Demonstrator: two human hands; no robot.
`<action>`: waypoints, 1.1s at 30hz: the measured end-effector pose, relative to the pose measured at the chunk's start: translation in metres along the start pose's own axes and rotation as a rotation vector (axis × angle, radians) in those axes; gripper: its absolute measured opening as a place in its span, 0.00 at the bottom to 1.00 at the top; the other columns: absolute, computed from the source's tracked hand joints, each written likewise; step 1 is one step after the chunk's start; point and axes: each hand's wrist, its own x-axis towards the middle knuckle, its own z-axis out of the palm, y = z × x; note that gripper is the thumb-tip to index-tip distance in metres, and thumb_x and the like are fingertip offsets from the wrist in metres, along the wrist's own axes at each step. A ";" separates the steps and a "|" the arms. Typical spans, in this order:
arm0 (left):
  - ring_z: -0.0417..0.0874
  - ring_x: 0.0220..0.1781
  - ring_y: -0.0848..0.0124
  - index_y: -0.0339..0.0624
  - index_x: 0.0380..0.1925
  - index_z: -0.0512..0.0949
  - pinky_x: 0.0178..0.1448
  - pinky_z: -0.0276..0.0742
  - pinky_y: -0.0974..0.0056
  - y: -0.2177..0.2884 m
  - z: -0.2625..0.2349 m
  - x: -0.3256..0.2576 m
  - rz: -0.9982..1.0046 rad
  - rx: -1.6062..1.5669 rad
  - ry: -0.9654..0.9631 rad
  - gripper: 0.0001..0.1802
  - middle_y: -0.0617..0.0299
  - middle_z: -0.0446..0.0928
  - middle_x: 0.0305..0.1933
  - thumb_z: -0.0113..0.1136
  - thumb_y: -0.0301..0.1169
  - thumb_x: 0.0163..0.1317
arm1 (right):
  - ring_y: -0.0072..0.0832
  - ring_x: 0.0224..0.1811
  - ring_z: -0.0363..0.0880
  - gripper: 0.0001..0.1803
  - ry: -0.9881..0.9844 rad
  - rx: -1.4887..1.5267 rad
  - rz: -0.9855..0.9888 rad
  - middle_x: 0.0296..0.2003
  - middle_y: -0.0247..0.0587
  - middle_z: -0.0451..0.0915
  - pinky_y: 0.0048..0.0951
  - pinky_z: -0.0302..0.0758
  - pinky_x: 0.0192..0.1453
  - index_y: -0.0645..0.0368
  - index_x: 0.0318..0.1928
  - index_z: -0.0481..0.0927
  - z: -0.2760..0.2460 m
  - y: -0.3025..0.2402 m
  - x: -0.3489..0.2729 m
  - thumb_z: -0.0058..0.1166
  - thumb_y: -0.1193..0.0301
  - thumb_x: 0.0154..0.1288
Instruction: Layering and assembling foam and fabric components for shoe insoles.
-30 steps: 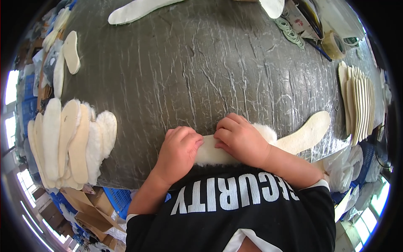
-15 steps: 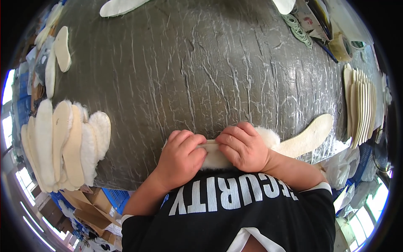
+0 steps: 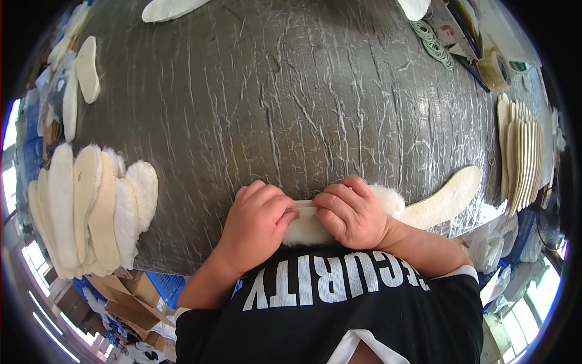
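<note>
My left hand (image 3: pixel 257 221) and my right hand (image 3: pixel 351 212) both grip a white fleecy insole (image 3: pixel 309 227) at the near edge of the grey wrinkled table (image 3: pixel 291 103). The fingers pinch its upper edge, thumbs close together. White fleece shows past my right hand. A flat beige insole (image 3: pixel 445 197) lies just right of my right hand, touching the fleecy one or lying under it; I cannot tell which.
A fanned pile of several fleece-lined insoles (image 3: pixel 91 206) lies at the left edge. A stack of flat beige insoles (image 3: pixel 521 155) stands at the right. Loose insoles (image 3: pixel 88 67) lie far left and at the far edge (image 3: pixel 170 9). Tape rolls (image 3: pixel 494 70) sit far right.
Both hands have stayed on the fleecy insole and drawn a little closer to the table's near edge; the fingers have shifted along its upper edge.
</note>
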 end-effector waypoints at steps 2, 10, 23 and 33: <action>0.76 0.40 0.58 0.37 0.29 0.76 0.47 0.72 0.57 0.001 0.001 0.002 0.015 0.036 -0.040 0.07 0.58 0.77 0.36 0.65 0.22 0.50 | 0.33 0.38 0.77 0.11 -0.005 0.006 0.005 0.37 0.40 0.78 0.36 0.72 0.44 0.61 0.27 0.74 0.001 0.000 0.000 0.52 0.70 0.40; 0.75 0.40 0.57 0.38 0.27 0.74 0.47 0.70 0.56 0.001 0.013 0.001 -0.005 0.042 0.059 0.07 0.59 0.77 0.35 0.63 0.21 0.50 | 0.32 0.37 0.76 0.10 -0.012 0.001 0.050 0.38 0.41 0.78 0.34 0.70 0.41 0.61 0.28 0.73 0.004 0.001 0.000 0.51 0.70 0.41; 0.75 0.38 0.59 0.42 0.26 0.72 0.44 0.67 0.56 -0.006 0.024 -0.002 0.139 0.153 0.164 0.11 0.61 0.76 0.34 0.64 0.21 0.44 | 0.31 0.34 0.74 0.10 -0.075 0.101 0.136 0.34 0.38 0.77 0.33 0.67 0.40 0.58 0.30 0.72 0.006 0.006 0.006 0.54 0.70 0.46; 0.76 0.37 0.64 0.43 0.29 0.75 0.45 0.65 0.58 -0.004 0.018 -0.007 0.304 0.201 0.248 0.08 0.63 0.76 0.36 0.63 0.25 0.47 | 0.29 0.35 0.74 0.14 -0.193 0.256 0.297 0.27 0.28 0.78 0.35 0.64 0.43 0.53 0.33 0.80 -0.011 0.001 0.022 0.68 0.68 0.43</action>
